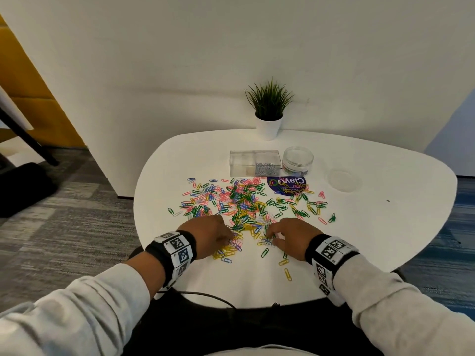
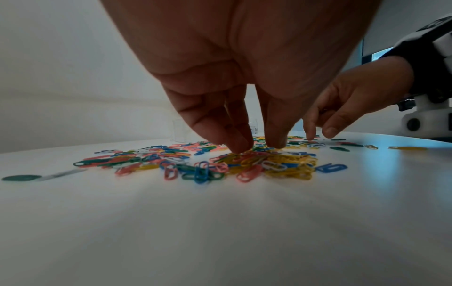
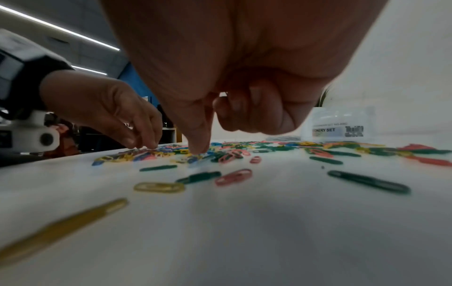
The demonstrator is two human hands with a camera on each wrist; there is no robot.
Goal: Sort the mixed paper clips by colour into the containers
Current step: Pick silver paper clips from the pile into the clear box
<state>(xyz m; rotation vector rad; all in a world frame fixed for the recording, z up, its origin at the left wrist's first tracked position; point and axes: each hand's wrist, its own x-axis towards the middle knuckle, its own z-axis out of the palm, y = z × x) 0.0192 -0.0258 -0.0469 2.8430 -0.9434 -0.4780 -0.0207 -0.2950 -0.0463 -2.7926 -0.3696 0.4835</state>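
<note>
A mixed pile of paper clips [image 1: 244, 201] in pink, green, blue, yellow and white spreads over the white table [image 1: 385, 227]. My left hand [image 1: 231, 237] reaches down onto its near edge. Its straight fingertips [image 2: 240, 147] touch a mostly yellow cluster [image 2: 288, 166], a small gap between them. My right hand [image 1: 270, 236] is beside it. Its index fingertip [image 3: 198, 151] presses on clips while the other fingers curl in. I see no clip lifted. Behind the pile stand a clear rectangular box [image 1: 241, 163], with silver clips [image 1: 267, 169] in its right compartment, and a round clear jar [image 1: 298, 160].
A round blue label disc [image 1: 286, 185] lies under some clips in front of the jar. A clear lid [image 1: 344, 179] rests to the right. A potted plant [image 1: 268, 111] stands at the table's back edge against the wall. Loose clips [image 3: 159, 187] lie near the front edge.
</note>
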